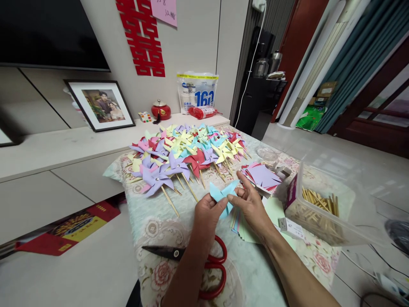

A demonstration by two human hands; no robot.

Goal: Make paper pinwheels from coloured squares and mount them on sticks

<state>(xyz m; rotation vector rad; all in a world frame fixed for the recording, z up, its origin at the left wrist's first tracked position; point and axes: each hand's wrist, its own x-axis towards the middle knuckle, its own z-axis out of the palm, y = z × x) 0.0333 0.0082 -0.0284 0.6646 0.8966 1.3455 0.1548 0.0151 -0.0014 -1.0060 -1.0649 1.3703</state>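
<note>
**Pinwheel pile growing, one blue sheet in hand**

On the floral-clothed table (153, 230), red scissors (204, 266) are lying nearest. Beyond them, left hand (206, 215) and right hand (252, 204) are pinching a blue paper (223, 194), folding underway. Farther beyond the scissors, many finished pinwheels (185, 155) are lying heaped; uncut sheets (262, 175) and sticks (319, 202) are waiting.

In front of the hands the heap of pinwheels (188, 155) blocks the far table. To the right stand the stack of cut papers (262, 175) and the clear box of sticks (322, 209). The scissors (198, 264) lie near, under the wrists. Left tablecloth (153, 221) seems free.
</note>
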